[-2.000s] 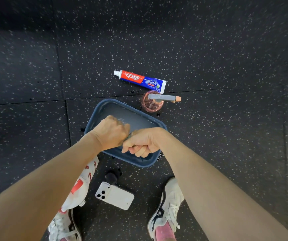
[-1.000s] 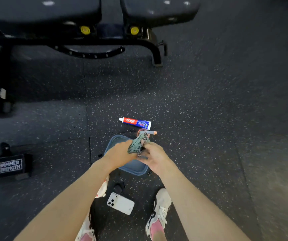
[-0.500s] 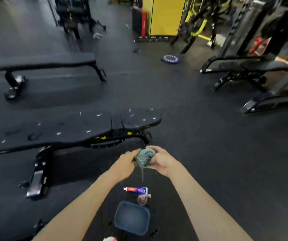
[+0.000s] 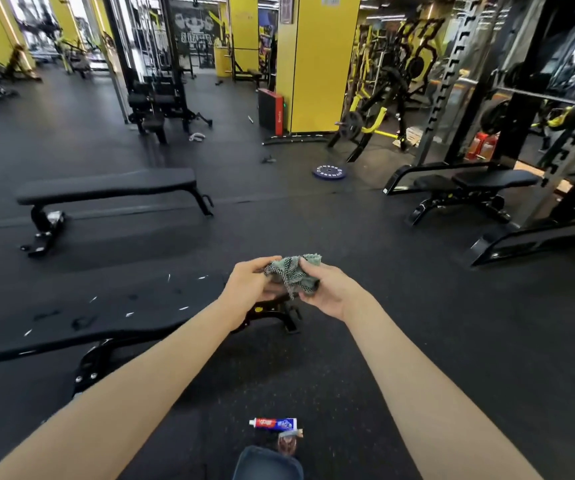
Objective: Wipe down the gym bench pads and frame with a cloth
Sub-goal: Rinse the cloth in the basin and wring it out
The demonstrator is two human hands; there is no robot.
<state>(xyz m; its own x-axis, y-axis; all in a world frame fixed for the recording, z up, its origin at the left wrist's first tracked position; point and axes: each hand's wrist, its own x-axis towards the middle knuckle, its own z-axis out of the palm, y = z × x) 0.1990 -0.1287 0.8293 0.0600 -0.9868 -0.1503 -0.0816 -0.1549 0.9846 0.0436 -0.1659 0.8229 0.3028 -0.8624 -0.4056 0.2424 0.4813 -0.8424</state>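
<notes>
At centre frame, the left hand [image 4: 249, 280] and right hand [image 4: 327, 291] both pinch a crumpled grey-green patterned cloth [image 4: 293, 276], held above the black padded gym bench [image 4: 106, 313] lying at lower left. A red-and-blue toothpaste tube [image 4: 274, 423] lies on the speckled black rubber floor [image 4: 452, 323], bottom centre.

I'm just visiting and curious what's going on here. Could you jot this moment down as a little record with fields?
place: gym hall with a dark rubber floor
left hand: grips the cloth
right hand: grips the cloth from the other side
cloth: greenish, bunched up, held in the air between both hands
nearest bench: black pad with pale flecks, below and left of the hands, not touched
on the floor by the person: toothpaste tube, blue basin
wiping: not begun
</notes>
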